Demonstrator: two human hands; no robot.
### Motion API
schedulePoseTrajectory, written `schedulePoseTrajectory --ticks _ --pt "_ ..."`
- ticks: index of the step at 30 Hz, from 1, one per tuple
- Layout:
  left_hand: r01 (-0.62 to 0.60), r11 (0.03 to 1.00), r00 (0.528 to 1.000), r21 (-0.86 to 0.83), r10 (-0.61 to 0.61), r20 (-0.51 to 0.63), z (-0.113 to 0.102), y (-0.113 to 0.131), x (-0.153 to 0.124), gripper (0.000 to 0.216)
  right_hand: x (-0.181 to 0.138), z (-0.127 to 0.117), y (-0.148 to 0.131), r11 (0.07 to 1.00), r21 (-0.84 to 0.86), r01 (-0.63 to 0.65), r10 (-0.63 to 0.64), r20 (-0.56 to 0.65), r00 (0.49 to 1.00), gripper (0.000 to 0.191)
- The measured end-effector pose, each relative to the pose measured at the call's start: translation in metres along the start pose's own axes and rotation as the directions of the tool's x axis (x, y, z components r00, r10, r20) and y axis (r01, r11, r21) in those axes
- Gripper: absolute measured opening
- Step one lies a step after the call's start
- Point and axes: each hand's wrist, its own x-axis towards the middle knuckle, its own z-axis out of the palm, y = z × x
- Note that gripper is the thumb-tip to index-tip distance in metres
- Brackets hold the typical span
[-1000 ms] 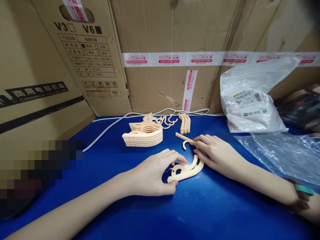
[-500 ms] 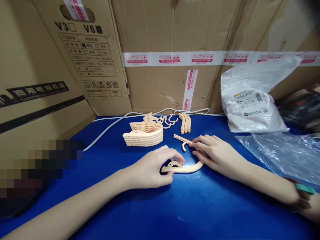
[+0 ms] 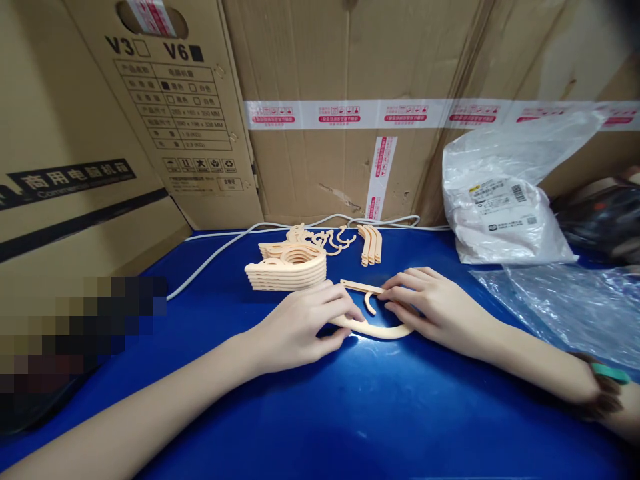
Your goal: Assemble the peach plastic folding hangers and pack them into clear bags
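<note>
My left hand is closed round one end of a peach plastic hanger piece that lies curved on the blue table. My right hand grips the other end, and its fingertips pinch a small peach hook with a straight bar. Just behind my left hand stands a stack of the same peach hanger pieces. Further back lie loose hooks and a few curved bars.
Cardboard boxes wall the table at the back and left. A white cable runs along their foot. A white labelled plastic bag and clear plastic film lie at the right. A dark object sits at the far right.
The hanger piece has been turned from lying flat to on edge and moved slightly away. My left hand closed further over its end; my right hand drew the hook towards it.
</note>
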Motion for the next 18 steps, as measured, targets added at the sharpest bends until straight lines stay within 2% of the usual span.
schedulePoseTrajectory --ticks 6,15,18 --pt "0.075 0.997 0.991 -0.005 -0.074 0.110 -0.0010 0.0050 -0.0023 0.021 0.0003 0.0001 0.0002 1.000 0.023 0.020 -0.020 0.005 1.000 0.025" --pt "0.063 0.998 0.998 -0.001 -0.063 0.022 -0.0007 -0.0017 -0.0028 0.024 -0.0012 0.0009 -0.0011 0.998 0.015 0.068 -0.068 -0.025 0.997 0.030" --pt "0.096 0.995 0.995 0.024 -0.096 -0.002 0.0008 -0.0021 -0.0034 0.022 -0.0006 -0.0001 -0.0002 0.998 0.003 0.056 -0.056 -0.011 0.998 0.029"
